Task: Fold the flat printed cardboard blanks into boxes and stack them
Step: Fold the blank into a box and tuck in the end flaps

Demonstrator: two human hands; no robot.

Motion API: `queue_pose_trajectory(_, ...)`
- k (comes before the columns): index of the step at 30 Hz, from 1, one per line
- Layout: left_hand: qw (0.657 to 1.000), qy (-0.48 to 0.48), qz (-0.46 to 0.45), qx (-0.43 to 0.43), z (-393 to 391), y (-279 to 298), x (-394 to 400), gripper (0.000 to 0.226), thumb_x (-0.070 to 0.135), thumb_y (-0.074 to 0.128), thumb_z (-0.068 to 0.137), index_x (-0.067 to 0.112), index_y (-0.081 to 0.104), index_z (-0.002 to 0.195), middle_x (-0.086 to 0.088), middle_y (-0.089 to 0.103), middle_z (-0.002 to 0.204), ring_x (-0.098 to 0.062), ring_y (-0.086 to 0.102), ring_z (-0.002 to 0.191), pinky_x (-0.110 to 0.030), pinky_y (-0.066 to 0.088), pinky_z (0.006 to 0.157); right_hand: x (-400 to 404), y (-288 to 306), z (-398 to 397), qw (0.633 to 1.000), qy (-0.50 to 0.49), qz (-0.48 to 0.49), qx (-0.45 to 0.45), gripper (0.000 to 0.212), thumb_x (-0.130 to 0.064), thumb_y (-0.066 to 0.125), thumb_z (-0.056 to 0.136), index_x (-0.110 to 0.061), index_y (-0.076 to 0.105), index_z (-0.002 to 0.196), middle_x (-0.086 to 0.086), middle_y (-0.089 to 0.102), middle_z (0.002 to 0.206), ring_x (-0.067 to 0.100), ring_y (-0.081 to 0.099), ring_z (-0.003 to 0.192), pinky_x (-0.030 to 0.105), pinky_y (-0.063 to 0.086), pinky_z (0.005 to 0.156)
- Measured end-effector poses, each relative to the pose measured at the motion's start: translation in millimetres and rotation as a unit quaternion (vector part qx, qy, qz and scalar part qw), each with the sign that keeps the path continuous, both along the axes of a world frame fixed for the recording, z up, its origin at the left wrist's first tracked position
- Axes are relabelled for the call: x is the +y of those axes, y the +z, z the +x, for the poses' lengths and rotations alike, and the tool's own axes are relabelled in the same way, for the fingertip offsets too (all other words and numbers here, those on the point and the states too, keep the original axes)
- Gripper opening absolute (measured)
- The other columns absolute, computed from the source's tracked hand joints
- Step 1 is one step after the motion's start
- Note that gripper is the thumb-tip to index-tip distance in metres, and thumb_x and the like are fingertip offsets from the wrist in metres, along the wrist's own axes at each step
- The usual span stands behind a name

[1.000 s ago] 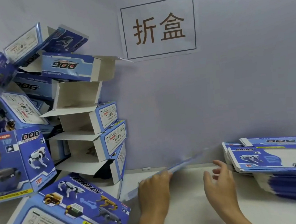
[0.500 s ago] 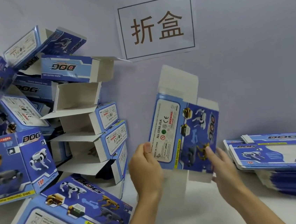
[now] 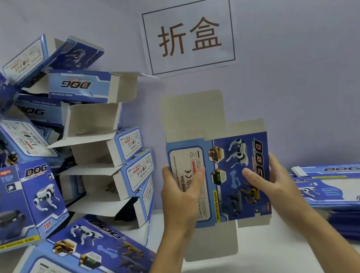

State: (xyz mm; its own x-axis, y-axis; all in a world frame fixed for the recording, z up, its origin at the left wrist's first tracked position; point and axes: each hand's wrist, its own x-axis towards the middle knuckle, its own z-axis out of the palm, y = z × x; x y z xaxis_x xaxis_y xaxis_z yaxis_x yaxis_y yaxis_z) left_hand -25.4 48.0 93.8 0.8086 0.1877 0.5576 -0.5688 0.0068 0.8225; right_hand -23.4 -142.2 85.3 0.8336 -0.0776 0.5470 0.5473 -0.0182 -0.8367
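Only the person's two forearms and hands show in the head view. Both forearms are bare from the lower edge of the picture up to the wrists, with no sleeve, cuff or glove on them. The left hand [image 3: 181, 194] is bare too: no ring, watch or band shows on its fingers or wrist. The right hand [image 3: 268, 182] is likewise bare, and its wrist carries nothing. The thumbnails that show are short and plain, without polish. No marks or tattoos show on either arm.
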Motion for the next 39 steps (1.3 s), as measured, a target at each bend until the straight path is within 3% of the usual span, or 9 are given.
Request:
queue_pose_trajectory(4,1.0,0.008,0.01,-0.017,1.9,-1.6,4.6,0.057,0.06,0.07,0.062,0.036,0.052,0.11,0.019,0.067,0.098,0.01,0.064,0.092,-0.01,0.053,0.062,5.7,-4.4,1.2,1.0,0.014,0.001,0.009,0.059,-0.044,0.067,0.074,-0.031,0.048,0.128,-0.003,0.069,0.115,0.018,0.071,0.103,0.047,0.061,0.082)
queue_pose_trajectory(8,0.999,-0.041,0.023,-0.027,3.5,-4.6,2.6,0.061,0.068,0.075,0.065,0.038,0.053,0.114,0.022,0.069,0.104,-0.003,0.067,0.102,-0.022,0.059,0.076,17.9,-9.6,3.1,0.996,0.084,0.017,0.021,0.052,-0.04,0.073,0.082,-0.033,0.048,0.127,-0.003,0.07,0.116,0.018,0.071,0.104,0.034,0.061,0.077)
queue_pose_trajectory(13,0.993,-0.078,0.081,-0.029,1.3,-5.5,-0.3,0.114,0.067,0.082,0.057,0.035,0.024,0.15,0.022,0.053,0.132,0.002,0.052,0.125,-0.019,0.055,0.092,26.4,-10.6,3.7,0.995,0.099,0.002,0.022,0.06,-0.04,0.069,0.084,-0.033,0.041,0.137,-0.003,0.064,0.127,0.017,0.066,0.113,0.043,0.058,0.091)
queue_pose_trajectory(20,0.993,-0.097,0.048,-0.036,3.7,-2.9,12.9,0.068,0.043,0.079,0.067,0.038,0.039,0.122,0.024,0.066,0.107,-0.008,0.068,0.107,-0.028,0.06,0.079,14.5,0.1,1.3,0.995,0.095,0.004,-0.002,0.047,-0.043,0.069,0.087,-0.032,0.052,0.13,0.0,0.07,0.117,0.02,0.072,0.101,0.036,0.062,0.07)
queue_pose_trajectory(26,0.981,-0.184,0.069,0.007,0.9,1.5,7.8,0.048,0.048,0.069,0.086,0.04,0.051,0.129,0.015,0.069,0.117,-0.007,0.067,0.111,-0.024,0.058,0.079,16.1,1.7,2.1,0.997,0.072,0.021,-0.033,0.064,-0.044,0.068,0.081,-0.048,0.036,0.136,-0.022,0.07,0.104,0.012,0.074,0.093,0.022,0.059,0.063)
queue_pose_trajectory(30,0.977,-0.182,0.101,0.047,14.2,22.2,2.4,0.053,0.039,0.071,0.087,0.025,0.051,0.134,0.004,0.069,0.121,-0.015,0.067,0.111,-0.024,0.057,0.084,17.0,-0.1,4.6,0.997,0.041,0.06,-0.033,0.073,-0.049,0.068,0.076,-0.039,0.038,0.141,-0.007,0.072,0.11,0.017,0.074,0.092,0.026,0.06,0.064)
queue_pose_trajectory(33,0.991,-0.104,0.08,0.03,14.2,36.1,-12.8,0.11,0.067,0.077,0.065,0.029,0.023,0.154,0.026,0.059,0.12,0.006,0.061,0.105,-0.011,0.053,0.085,20.8,0.7,5.2,0.997,0.025,0.056,-0.048,0.067,-0.051,0.066,0.075,-0.038,0.043,0.136,-0.013,0.073,0.103,0.013,0.074,0.091,0.022,0.059,0.062)
queue_pose_trajectory(36,0.999,0.007,0.019,-0.035,17.8,24.5,-21.1,0.088,0.07,0.076,0.061,0.04,0.042,0.137,0.02,0.071,0.102,-0.002,0.071,0.091,-0.025,0.061,0.075,26.7,-1.1,5.1,0.997,0.04,0.033,-0.061,0.056,-0.045,0.068,0.082,-0.039,0.044,0.132,-0.016,0.072,0.102,0.01,0.073,0.093,0.018,0.057,0.065)
queue_pose_trajectory(39,0.995,0.064,0.004,-0.081,15.3,7.0,-17.7,0.067,0.068,0.071,0.069,0.052,0.041,0.127,0.042,0.064,0.094,0.014,0.066,0.085,-0.011,0.054,0.059,27.9,-2.5,4.8,0.996,0.056,-0.001,-0.063,0.062,-0.041,0.071,0.085,-0.045,0.036,0.135,-0.025,0.069,0.101,0.004,0.071,0.097,0.015,0.056,0.066)
